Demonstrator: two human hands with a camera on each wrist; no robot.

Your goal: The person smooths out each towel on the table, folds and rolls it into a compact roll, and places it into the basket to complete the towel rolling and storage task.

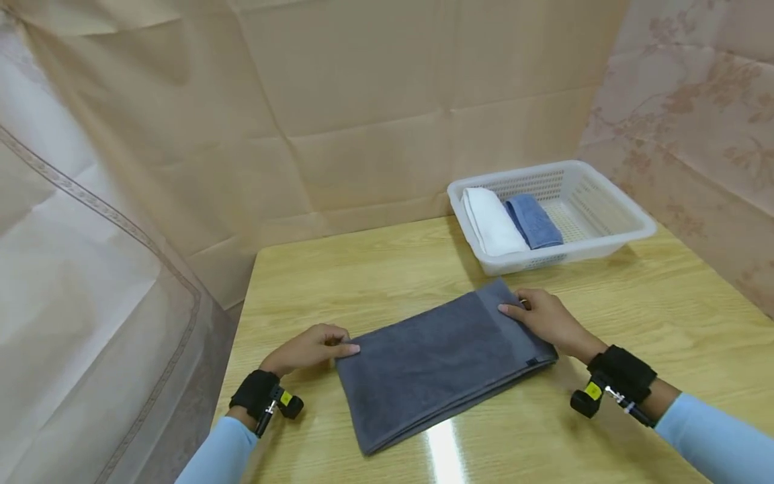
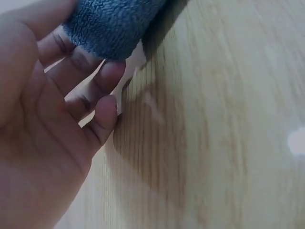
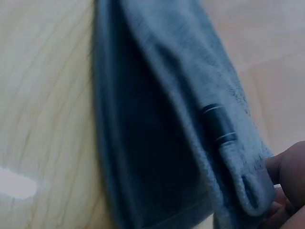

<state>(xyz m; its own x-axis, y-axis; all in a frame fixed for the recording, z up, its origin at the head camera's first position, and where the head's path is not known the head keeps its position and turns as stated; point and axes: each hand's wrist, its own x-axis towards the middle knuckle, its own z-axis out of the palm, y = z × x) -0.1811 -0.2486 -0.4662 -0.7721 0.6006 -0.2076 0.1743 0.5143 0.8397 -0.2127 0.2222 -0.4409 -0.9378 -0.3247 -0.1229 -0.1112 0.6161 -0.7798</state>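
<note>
A dark grey towel (image 1: 429,363), folded into a long rectangle of several layers, lies slantwise on the table. My left hand (image 1: 311,347) pinches its left end near the far corner, thumb on top and fingers beneath. At the other end my right hand (image 1: 553,323) grips the edge, also thumb uppermost. In the right wrist view the towel's layers (image 3: 157,119) gape apart at that end, and a small black tag (image 3: 219,124) shows on the edge. The left wrist view shows the rounded towel edge (image 2: 114,28) between thumb and fingers.
At the back right of the wooden table (image 1: 302,282) stands a white plastic basket (image 1: 605,243). Inside it a folded white towel (image 1: 492,222) and a folded blue towel (image 1: 533,220) lie side by side. Behind the table hangs a beige cloth (image 1: 363,121).
</note>
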